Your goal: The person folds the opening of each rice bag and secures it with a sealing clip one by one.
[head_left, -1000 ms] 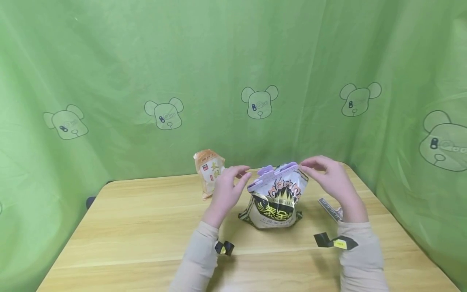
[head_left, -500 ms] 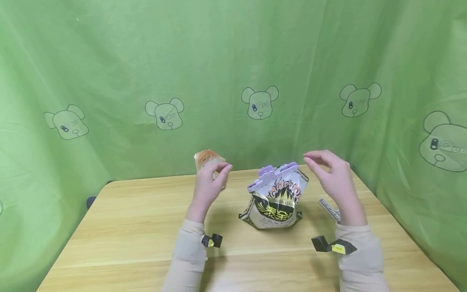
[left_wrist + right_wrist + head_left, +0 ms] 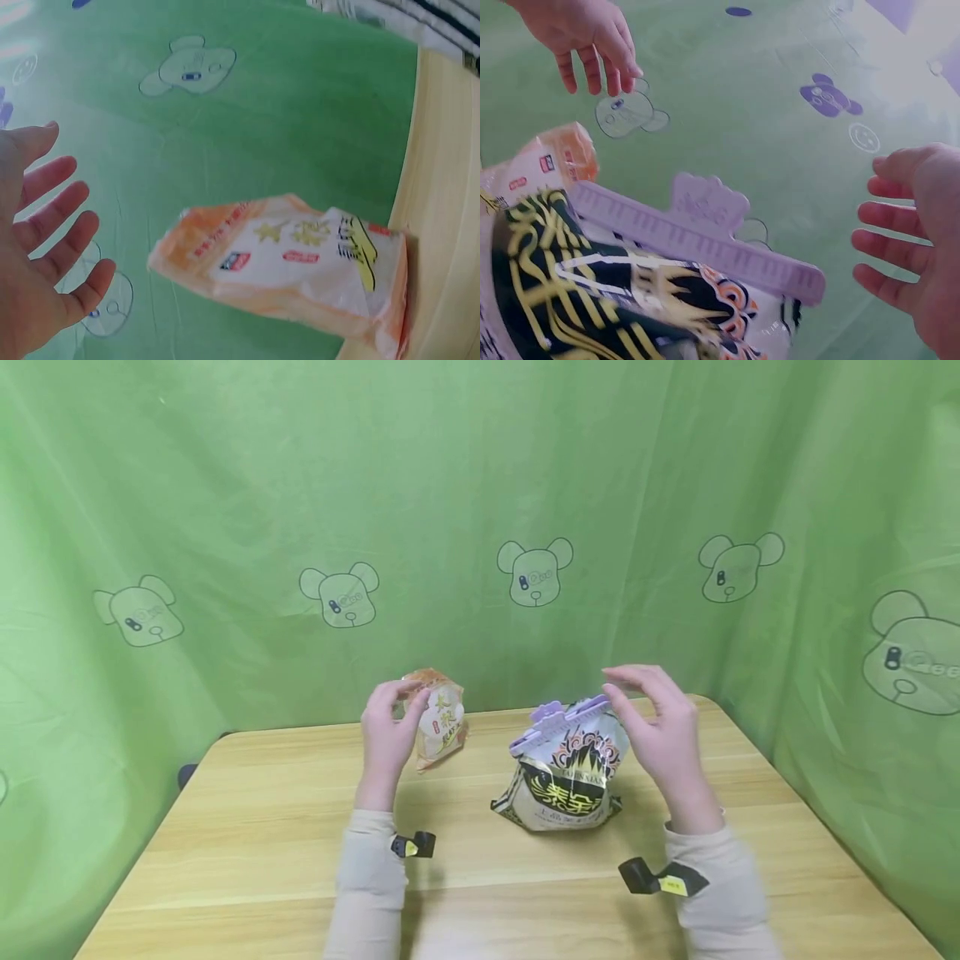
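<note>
A black-and-white printed food bag [image 3: 562, 785] stands on the table, a purple bag clip [image 3: 558, 724] lying slantwise across its top. Behind and left of it is a smaller orange-and-white packet [image 3: 442, 718], which leans upright. My left hand [image 3: 390, 731] is raised in front of the packet's left side; the left wrist view shows its fingers spread and apart from the packet [image 3: 300, 262]. Beside the top right corner of the large bag hovers my right hand [image 3: 663, 727], fingers loosely bent. A gap separates it from the clip [image 3: 705, 240] in the right wrist view.
The wooden table [image 3: 255, 827] reaches back to a green curtain [image 3: 420, 485] printed with bear heads. A black wrist camera mount [image 3: 663, 881] sits on each sleeve. The ruler-marked clip seen earlier at the right is hidden behind the right forearm.
My left hand has moved left, away from the large bag and past the packet's front. My right hand lifted off the clip's end, then came back slightly left. Bag and clip stay put.
</note>
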The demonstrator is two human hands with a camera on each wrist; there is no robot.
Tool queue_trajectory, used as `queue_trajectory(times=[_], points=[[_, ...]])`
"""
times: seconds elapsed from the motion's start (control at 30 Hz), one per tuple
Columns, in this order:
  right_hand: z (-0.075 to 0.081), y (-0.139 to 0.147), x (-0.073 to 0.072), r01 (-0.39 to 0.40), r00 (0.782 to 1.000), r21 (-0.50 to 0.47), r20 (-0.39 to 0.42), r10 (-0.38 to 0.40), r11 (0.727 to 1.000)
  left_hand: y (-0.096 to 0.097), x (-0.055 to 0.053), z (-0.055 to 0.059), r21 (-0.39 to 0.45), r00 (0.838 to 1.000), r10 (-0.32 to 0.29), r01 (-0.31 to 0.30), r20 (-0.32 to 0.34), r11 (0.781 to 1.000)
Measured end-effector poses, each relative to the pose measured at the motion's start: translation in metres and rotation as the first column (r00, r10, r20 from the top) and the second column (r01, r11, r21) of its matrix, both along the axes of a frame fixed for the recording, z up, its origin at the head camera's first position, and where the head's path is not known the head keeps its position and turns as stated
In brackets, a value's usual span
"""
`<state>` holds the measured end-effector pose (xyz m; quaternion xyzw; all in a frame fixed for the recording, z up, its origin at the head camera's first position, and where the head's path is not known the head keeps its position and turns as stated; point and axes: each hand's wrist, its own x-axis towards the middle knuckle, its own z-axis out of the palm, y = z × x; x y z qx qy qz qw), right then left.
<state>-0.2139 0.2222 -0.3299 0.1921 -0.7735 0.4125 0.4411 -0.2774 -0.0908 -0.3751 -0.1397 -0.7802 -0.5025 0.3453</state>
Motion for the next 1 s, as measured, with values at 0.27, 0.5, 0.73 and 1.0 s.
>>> queue_trajectory(times=[0.27,0.5,0.73,1.0], points=[[0.001,-0.018,0.006,-0.093,0.99,-0.008,-0.111,0.092,0.996,-0.013,-0.008,-0.009,0.064,0.993,0.044,-0.051,0.106,0.997],[0.0,-0.035,0.011,-0.18,0.967,0.027,-0.179,0.182,0.983,-0.021,-0.016,-0.021,0.088,0.975,0.033,-0.054,0.221,0.995],[-0.004,-0.052,0.013,-0.255,0.943,0.062,-0.203,0.263,0.965,-0.026,-0.024,-0.036,0.085,0.938,-0.019,-0.011,0.347,0.996],[-0.016,-0.074,0.013,-0.321,0.921,0.154,-0.177,0.346,0.934,-0.028,-0.031,-0.051,0.065,0.917,-0.046,0.022,0.397,0.998]])
